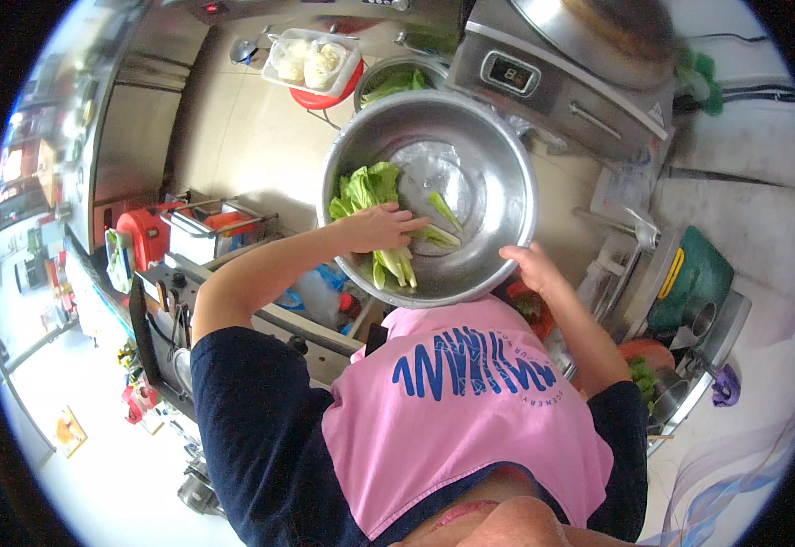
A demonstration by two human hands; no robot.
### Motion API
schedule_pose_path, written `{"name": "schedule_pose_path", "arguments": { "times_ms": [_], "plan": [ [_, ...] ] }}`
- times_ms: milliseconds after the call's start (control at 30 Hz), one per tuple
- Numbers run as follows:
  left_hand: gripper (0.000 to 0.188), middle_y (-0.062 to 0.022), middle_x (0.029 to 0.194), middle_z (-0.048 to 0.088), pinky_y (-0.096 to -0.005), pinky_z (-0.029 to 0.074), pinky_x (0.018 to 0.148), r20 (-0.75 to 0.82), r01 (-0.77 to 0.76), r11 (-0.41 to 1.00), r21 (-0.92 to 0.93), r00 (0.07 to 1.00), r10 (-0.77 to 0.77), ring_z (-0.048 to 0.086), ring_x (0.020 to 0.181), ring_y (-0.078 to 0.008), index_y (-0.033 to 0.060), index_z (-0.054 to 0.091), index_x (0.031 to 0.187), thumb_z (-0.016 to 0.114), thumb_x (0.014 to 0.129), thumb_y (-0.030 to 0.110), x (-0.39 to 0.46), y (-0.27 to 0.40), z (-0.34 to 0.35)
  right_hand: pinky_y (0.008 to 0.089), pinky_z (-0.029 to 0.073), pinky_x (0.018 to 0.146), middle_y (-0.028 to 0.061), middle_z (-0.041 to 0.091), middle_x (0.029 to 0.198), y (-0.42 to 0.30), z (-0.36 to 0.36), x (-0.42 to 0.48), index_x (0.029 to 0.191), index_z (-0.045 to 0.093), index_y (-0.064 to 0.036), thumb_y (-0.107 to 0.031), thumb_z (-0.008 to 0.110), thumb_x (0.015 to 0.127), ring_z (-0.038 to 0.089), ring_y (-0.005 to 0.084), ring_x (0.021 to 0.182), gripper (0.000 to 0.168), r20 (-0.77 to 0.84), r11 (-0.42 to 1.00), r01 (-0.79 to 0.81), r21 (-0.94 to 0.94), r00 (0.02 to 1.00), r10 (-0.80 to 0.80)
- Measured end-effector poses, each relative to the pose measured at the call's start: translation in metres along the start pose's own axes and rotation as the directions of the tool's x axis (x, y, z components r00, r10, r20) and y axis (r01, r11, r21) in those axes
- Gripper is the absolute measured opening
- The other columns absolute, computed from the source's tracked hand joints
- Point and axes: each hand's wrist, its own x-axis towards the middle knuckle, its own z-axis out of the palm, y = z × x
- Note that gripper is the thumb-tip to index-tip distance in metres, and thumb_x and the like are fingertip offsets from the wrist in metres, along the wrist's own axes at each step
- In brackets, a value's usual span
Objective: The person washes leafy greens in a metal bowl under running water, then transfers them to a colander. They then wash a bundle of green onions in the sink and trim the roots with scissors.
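Observation:
A large steel bowl (493, 184) is tilted in front of my pink apron (466, 424). My right hand (534, 265) grips its rim at the lower right, thumb on top. Inside, at the left, lies a bunch of leafy greens (370, 184) with pale stalks. My left hand (385, 227) is laid across that bunch, its fingers pointing right; the undersides of the fingers are hidden. Just past the fingertips is a loose stalk (441, 236). Another small leaf (444, 208) rests alone on the wet bowl bottom.
Beyond the bowl stand a basket of greens (397, 85) and a white tub of pale cabbages (312, 63) on a red stool (325, 98). A steel cooker with a display (511, 73) is at the upper right. Counters flank me, with a green container (695, 280) on the right.

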Motion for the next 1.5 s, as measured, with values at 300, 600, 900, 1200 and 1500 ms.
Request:
{"name": "schedule_pose_path", "arguments": {
  "times_ms": [300,600,900,1200,1500],
  "plan": [
    [0.042,-0.0153,0.143,0.012,-0.0565,0.015,0.104,-0.085,0.313,0.858,-0.407,0.922,-0.377,0.011,0.134,-0.0294,0.0069,0.057,0.091,0.074,0.053,0.01,0.043,0.018,0.001,0.0301,0.043,0.073,0.0063,0.059,0.087,0.002,-0.003,0.011,0.096,0.057,0.003,-0.009,0.06,0.072,0.054,0.0156,0.079,0.027,0.032,1.0,0.008,-0.015,0.999,-0.007],
    [0.06,-0.0127,0.123,0.038,-0.0496,0.022,0.103,-0.082,0.366,0.878,-0.307,0.909,-0.408,0.035,0.121,-0.0265,0.0099,0.043,0.115,0.071,0.061,0.014,0.092,0.027,0.007,0.0303,0.045,0.072,0.0083,0.059,0.09,-0.004,0.002,0.007,0.1,0.056,0.004,-0.006,0.059,0.072,0.056,0.0172,0.079,0.03,0.048,0.999,0.018,-0.029,0.999,-0.016],
    [0.035,-0.0098,0.082,0.058,-0.0389,0.045,0.076,-0.24,0.423,0.714,-0.558,0.741,-0.627,0.058,0.079,-0.0284,0.0091,0.049,0.104,0.057,0.069,0.009,0.108,0.049,0.036,0.0306,0.045,0.075,0.0089,0.059,0.094,-0.007,0.008,0.002,0.105,0.054,0.004,-0.005,0.057,0.071,0.056,0.0176,0.082,0.035,0.018,0.998,0.058,-0.011,0.998,-0.058],
    [0.053,-0.0141,0.083,0.063,-0.0337,0.049,0.071,-0.11,0.23,0.241,-0.943,0.469,-0.877,0.063,0.077,-0.0241,0.0057,0.053,0.106,0.072,0.058,0.015,0.069,0.014,-0.009,0.0314,0.044,0.072,0.0079,0.058,0.089,-0.013,0.006,0.003,0.1,0.056,0.002,-0.006,0.059,0.072,0.055,0.017,0.077,0.029,-0.03,0.997,-0.029,-0.072,0.999,0.027],
    [0.042,-0.0044,0.091,0.058,-0.0272,0.045,0.076,-0.141,-0.027,0.142,-0.99,0.405,-0.904,0.055,0.084,-0.0122,0.0014,0.053,0.101,0.068,0.061,0.007,0.017,-0.02,-0.074,0.0315,0.045,0.07,0.0073,0.054,0.092,-0.019,0.007,0.012,0.11,0.047,0.001,-0.002,0.058,0.068,0.054,0.0174,0.079,0.043,0.011,0.992,0.099,0.083,0.995,-0.1]
  ]
}}
